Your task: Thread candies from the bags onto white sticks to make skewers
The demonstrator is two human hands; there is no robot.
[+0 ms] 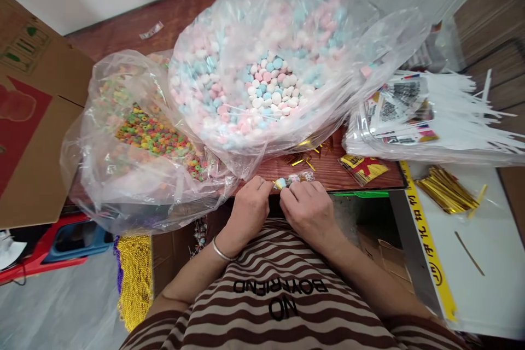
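Note:
Both my hands meet at the front edge of the reddish-brown table [241, 170]. My left hand [250, 205] is closed in a pinch on a gold twist tie [277, 185] at the end of a small clear candy packet [294, 179]. Fingers curled, my right hand [309, 208] grips the packet near the tied end; its fingertips are partly hidden. Pastel and speckled pieces show inside the packet. Loose gold twist ties [305, 162] lie just behind my hands, below a large clear bag of pink, blue and white candies [273, 85].
A clear bag of colourful ring-shaped pieces [151, 131] stands at the left beside a cardboard box [36, 109]. White sticks [459, 109] in plastic lie at the right. Gold twist-tie bundles [449, 190] and a red-and-gold packet [363, 168] are nearer. Yellow bead strands [137, 281] hang lower left.

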